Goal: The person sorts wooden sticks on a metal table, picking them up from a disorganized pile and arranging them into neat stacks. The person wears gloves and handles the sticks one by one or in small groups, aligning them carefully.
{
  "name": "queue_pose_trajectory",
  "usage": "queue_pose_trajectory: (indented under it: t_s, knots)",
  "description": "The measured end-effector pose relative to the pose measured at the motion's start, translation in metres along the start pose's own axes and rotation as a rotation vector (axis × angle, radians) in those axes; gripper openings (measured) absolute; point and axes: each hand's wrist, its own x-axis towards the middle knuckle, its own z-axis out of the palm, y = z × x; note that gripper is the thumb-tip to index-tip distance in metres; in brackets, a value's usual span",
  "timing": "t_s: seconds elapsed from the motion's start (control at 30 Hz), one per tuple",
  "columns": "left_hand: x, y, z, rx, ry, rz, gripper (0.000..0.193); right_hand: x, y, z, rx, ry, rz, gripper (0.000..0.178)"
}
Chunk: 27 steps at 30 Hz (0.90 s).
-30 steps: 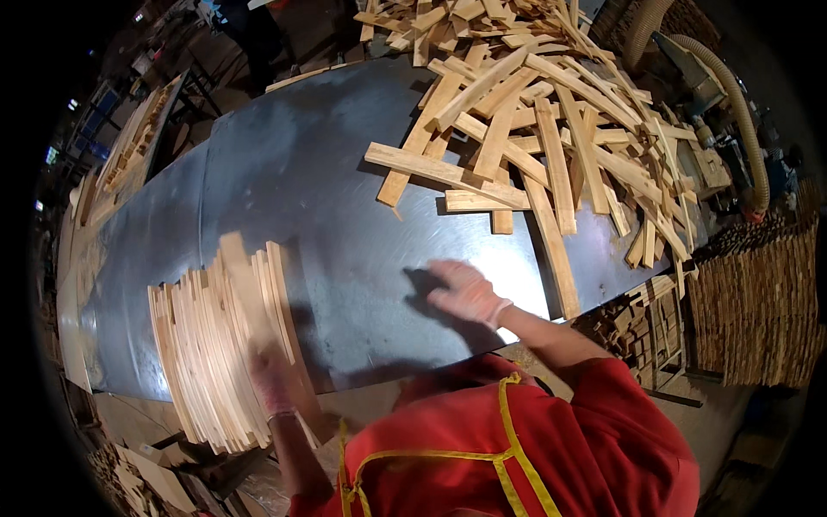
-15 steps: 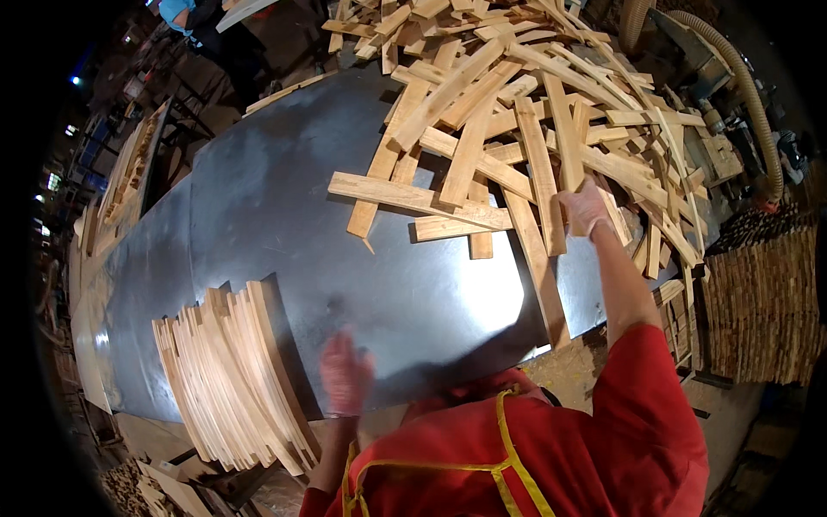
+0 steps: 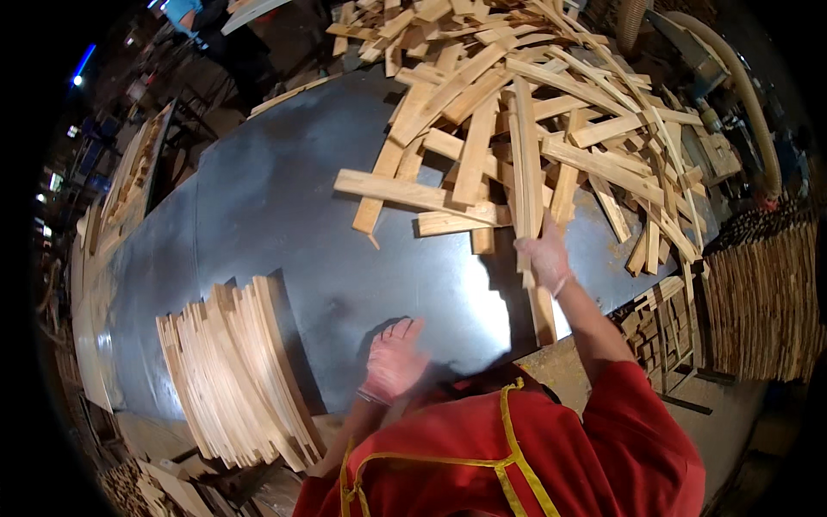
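The work in hand looks like gathering: at the right side of a broad grey metal-topped table (image 3: 284,172), the person's right hand (image 3: 549,257) is closed around the near end of some flat pale wooden strips (image 3: 527,172), which point away from the body and lie close together, though exactly how many are in the grip cannot be told. The left hand (image 3: 396,358) holds nothing; its fingers are spread over the near middle of the table, and whether it touches the metal is unclear. The next move seems to call for a firm hold and a lift clear of the tangle, with the left hand well placed to support the load. At the near left, a tight row of slim, slightly curved, light wooden strips (image 3: 228,370) lies side by side, its near ends overhanging the table edge. What stands in the way is mostly the far right heap of yellowish, crisscrossed wooden strips (image 3: 476,155), since the far ends of the held ones lie among it and could snag; one long crossing strip (image 3: 396,189) juts left from it, and another single strip (image 3: 543,314) reaches toward the near edge, just below the right hand. Beyond the table are a thick beige ribbed hose (image 3: 748,90) at the far right, a tall stack of brown wooden slats (image 3: 758,302) nearer on that side, and a person in a blue top (image 3: 183,15) at the far left.
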Motion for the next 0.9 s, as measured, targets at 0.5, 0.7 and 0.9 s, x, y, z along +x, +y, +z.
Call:
queue_pose_trajectory:
  t_s: [0.5,0.7,0.9]
  knots:
    - [-0.054,-0.08,0.028,-1.547,0.216,-0.52,0.052,-0.163,0.033,0.172,0.043,-0.88,0.256,0.063]
    - [-0.103,-0.094,0.004,-0.854,0.44,-0.636,0.064,-0.087,0.027,0.11,0.099,-0.289,0.067,0.056]
    - [-0.174,-0.137,0.024,0.026,0.479,-0.951,0.081,0.061,0.02,0.005,-0.105,0.479,-0.198,0.073]
